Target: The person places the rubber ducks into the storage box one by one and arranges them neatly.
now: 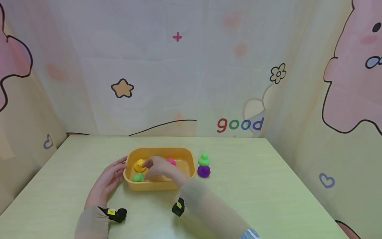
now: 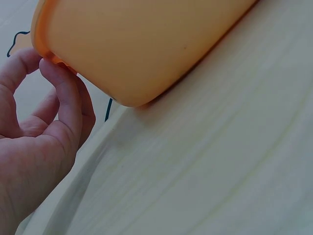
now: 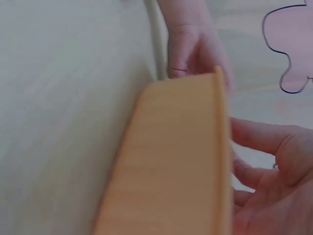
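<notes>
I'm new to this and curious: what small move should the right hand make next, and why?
Perhaps curl the right hand around the yellow duck: the index fingertip is close beside it inside the orange basin, finger and thumb stand apart, and the left hand holds the basin's end.

A person's left hand [image 1: 108, 177] grips the left end of an orange tray [image 1: 161, 187] near the far edge of a pale worktop [image 1: 146, 219] as the right hand [image 1: 159, 167] reaches over the tray's near edge. A yellow toy duck [image 1: 139, 165] sits toward the tray's far left corner, a green toy [image 1: 138, 177] in its near left corner, and a partly hidden pink toy [image 1: 171, 161] near its far edge. Off the tray's right edge, a light-green toy [image 1: 204, 159] stands just behind a purple toy [image 1: 204, 171]. Beyond the worktop, a backdrop [image 1: 167, 73] reads "good."
</notes>
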